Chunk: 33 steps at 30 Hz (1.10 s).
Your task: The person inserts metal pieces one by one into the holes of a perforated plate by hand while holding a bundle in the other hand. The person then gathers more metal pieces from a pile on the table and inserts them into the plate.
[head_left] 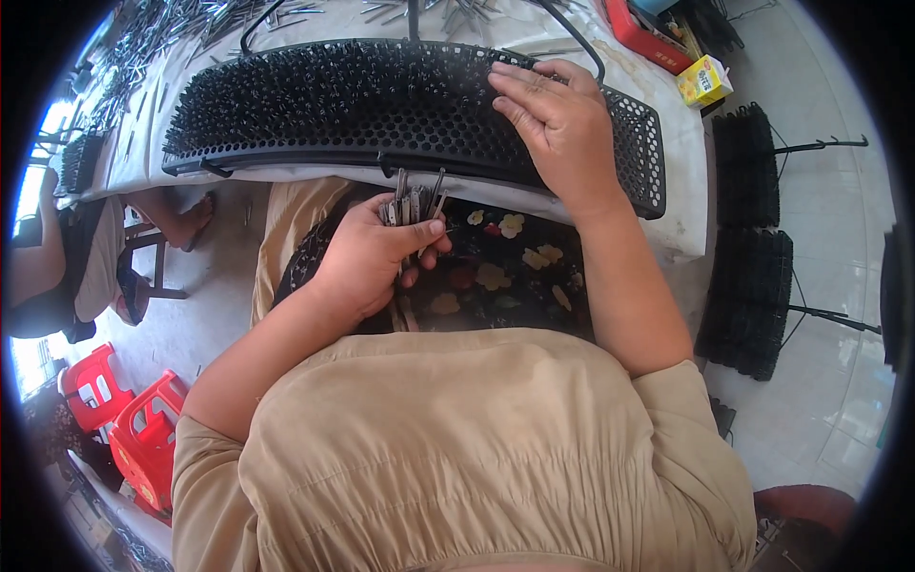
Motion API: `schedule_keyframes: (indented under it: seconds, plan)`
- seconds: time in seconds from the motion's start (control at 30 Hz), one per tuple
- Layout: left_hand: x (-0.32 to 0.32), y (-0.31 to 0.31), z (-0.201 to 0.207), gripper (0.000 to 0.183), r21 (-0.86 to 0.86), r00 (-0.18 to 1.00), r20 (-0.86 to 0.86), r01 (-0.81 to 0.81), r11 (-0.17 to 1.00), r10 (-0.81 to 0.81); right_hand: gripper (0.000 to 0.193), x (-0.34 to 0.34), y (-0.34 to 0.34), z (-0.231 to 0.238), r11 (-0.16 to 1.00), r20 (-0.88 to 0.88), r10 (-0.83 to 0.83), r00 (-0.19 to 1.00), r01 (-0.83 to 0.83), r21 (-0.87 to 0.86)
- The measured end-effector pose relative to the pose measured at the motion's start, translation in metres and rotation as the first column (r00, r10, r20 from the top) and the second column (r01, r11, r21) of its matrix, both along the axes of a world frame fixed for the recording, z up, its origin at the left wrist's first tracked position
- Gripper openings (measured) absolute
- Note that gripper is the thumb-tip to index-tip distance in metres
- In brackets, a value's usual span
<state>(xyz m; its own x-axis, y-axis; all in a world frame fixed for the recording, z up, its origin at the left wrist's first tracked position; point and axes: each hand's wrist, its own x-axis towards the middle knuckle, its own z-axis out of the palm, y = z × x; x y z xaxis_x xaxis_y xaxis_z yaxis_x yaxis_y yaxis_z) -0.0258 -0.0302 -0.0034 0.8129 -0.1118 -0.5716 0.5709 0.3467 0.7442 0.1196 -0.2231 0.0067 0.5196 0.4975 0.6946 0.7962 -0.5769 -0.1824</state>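
Observation:
A long black perforated rack (434, 148) lies along the table edge in front of me. Dark, thin upright pieces (315, 91) crowd its left and far holes, while many holes toward the right are bare. My left hand (376, 248) is closed round a bundle of thin grey metal pieces (412, 202), held upright just below the rack's near edge. Over the right part of the rack, my right hand (562, 119) reaches with fingers stretched out and their tips apart. Its fingertips are beside the last upright pieces, and I see nothing held in it.
Loose metal pieces (205, 29) lie scattered across the white-covered table (681, 157). A red tray (643, 43) and a yellow carton (705, 81) are at the far right. More filled black racks (748, 296) stand on the right floor. Red stools (148, 439) and another person (43, 248) are at left.

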Motion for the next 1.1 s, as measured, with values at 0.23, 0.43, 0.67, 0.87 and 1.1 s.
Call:
schedule_keyframes:
  seconds: [0.23, 0.43, 0.67, 0.87, 1.1]
  plan:
    - [0.000, 0.001, -0.001, 0.012, -0.039, 1.000, 0.000, 0.000, 0.999, 0.000, 0.023, -0.006, 0.001, 0.007, 0.988, 0.031, -0.029, 0.999, 0.034, -0.147]
    - [-0.003, 0.003, -0.002, 0.011, -0.124, 0.999, 0.051, -0.008, 0.992, 0.014, 0.028, -0.033, 0.010, 0.009, 0.991, -0.169, 0.071, 0.983, -0.050, 0.122]
    - [-0.006, -0.001, 0.005, 0.020, -0.265, 0.988, 0.148, 0.006, 0.964, 0.035, 0.029, -0.084, 0.021, 0.017, 0.845, -0.825, 0.498, 0.266, 0.063, 0.530]
    - [-0.004, 0.001, 0.007, 0.022, -0.164, 0.998, 0.043, -0.045, 0.985, 0.052, 0.022, -0.074, 0.021, 0.010, 0.801, -0.803, 0.494, 0.333, 0.187, 0.570]
    - [0.000, 0.000, 0.001, 0.013, -0.046, 1.000, -0.020, 0.006, 0.999, -0.007, 0.023, -0.027, -0.010, 0.005, 0.865, -0.445, 0.113, 0.889, 0.132, 0.484]
